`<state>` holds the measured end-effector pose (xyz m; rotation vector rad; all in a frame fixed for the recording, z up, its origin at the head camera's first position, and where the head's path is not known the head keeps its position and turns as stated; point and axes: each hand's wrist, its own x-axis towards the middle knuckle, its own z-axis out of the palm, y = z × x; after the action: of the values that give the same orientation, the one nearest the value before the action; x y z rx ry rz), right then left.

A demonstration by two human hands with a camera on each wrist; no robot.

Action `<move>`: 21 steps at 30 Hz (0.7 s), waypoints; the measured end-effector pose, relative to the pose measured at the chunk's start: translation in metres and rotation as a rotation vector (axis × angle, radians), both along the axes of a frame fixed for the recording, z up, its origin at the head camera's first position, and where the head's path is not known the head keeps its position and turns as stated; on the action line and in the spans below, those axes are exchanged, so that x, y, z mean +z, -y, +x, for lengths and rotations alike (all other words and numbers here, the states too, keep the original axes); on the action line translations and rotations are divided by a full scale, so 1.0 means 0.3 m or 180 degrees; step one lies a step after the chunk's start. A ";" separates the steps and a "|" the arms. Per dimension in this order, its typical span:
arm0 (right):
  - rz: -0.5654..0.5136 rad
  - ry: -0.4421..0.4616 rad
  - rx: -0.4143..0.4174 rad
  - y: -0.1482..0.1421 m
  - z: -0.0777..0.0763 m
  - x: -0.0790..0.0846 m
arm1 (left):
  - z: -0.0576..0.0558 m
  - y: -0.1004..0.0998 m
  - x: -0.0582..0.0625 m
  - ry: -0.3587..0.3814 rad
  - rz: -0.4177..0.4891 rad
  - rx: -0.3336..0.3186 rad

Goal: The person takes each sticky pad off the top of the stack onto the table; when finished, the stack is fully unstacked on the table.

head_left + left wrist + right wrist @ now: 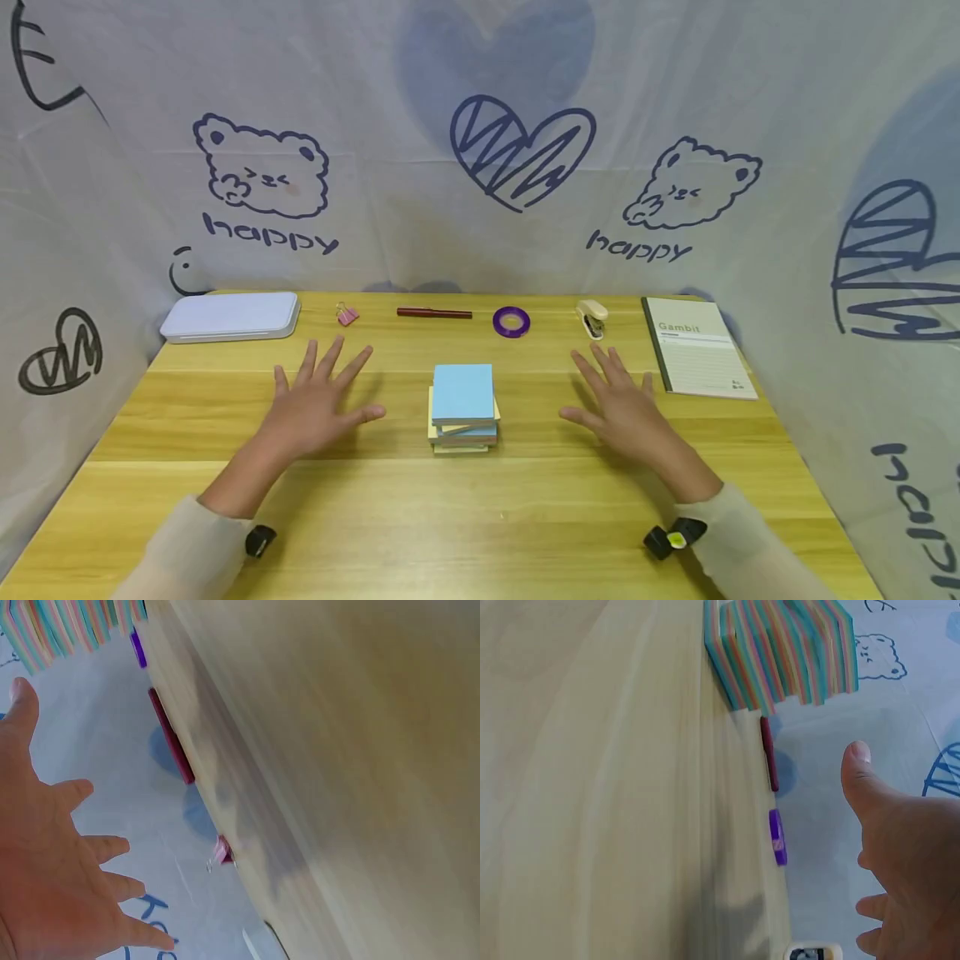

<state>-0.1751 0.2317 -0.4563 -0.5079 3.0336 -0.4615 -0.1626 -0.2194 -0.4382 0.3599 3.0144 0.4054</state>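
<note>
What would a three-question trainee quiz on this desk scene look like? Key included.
1. Fill in: the top pad of the note pad stack is light ____.
2. True or false: the left hand and right hand are both apart from the stack.
3. Which item lies between the dark red pen and the stapler?

Key: 1. Blue. 2. True. 3. The purple tape roll.

Matt ppr stack (462,393), smooth wd table (450,525), creased cloth backdrop (405,217); plas. tape roll (512,333)
</note>
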 end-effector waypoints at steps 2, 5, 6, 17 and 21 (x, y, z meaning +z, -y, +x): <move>-0.0062 0.0038 0.0043 0.017 -0.002 0.007 | 0.005 -0.016 -0.001 0.0008 0.0084 -0.0048; -0.0168 0.0111 0.0121 0.045 -0.004 0.019 | 0.011 -0.043 -0.004 0.0022 0.0234 -0.0131; -0.0197 0.0132 0.0153 0.054 -0.005 0.023 | 0.013 -0.051 -0.006 0.0020 0.0280 -0.0162; -0.0313 0.0210 0.0502 0.148 -0.009 0.065 | 0.021 -0.141 -0.017 0.0111 0.0747 -0.0468; -0.0538 0.0338 0.0690 0.182 -0.012 0.085 | 0.027 -0.182 -0.022 0.0308 0.1238 -0.0659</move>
<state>-0.1785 0.1771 -0.4308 -0.7834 2.8104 -0.7096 -0.1546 -0.1649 -0.4449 0.6493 2.7547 0.9595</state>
